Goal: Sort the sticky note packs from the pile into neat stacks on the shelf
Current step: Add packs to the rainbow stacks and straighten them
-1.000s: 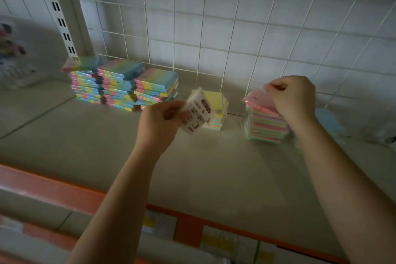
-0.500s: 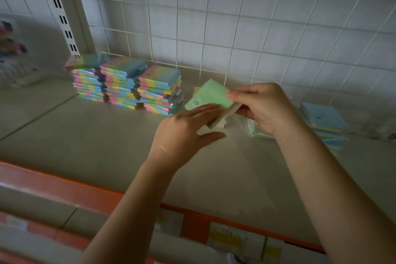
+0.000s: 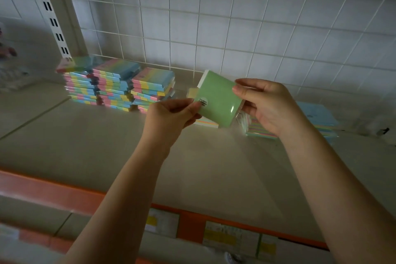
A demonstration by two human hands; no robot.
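A: Head view, centre: a green sticky note pack point(image 3: 218, 100), wrapped in glossy film, is held tilted above the shelf point(image 3: 107, 146). Which hands hold it?

B: Both. The left hand point(image 3: 169, 117) pinches its lower left corner, beside a round white label point(image 3: 203, 102); the right hand point(image 3: 265, 106) grips its right edge, thumb on top and fingers below.

A: Head view, rear of shelf: what lies there?

B: Three rainbow stacks point(image 3: 115, 85) stand side by side at the left, near a slotted upright point(image 3: 53, 21). A low pastel stack point(image 3: 206, 122) lies just under the held pack. A blue-topped stack point(image 3: 317, 113) sits behind the right hand, against the wire grid point(image 3: 235, 28).

A: Front edge?

B: An orange rail point(image 3: 53, 193) carrying price labels point(image 3: 231, 236).
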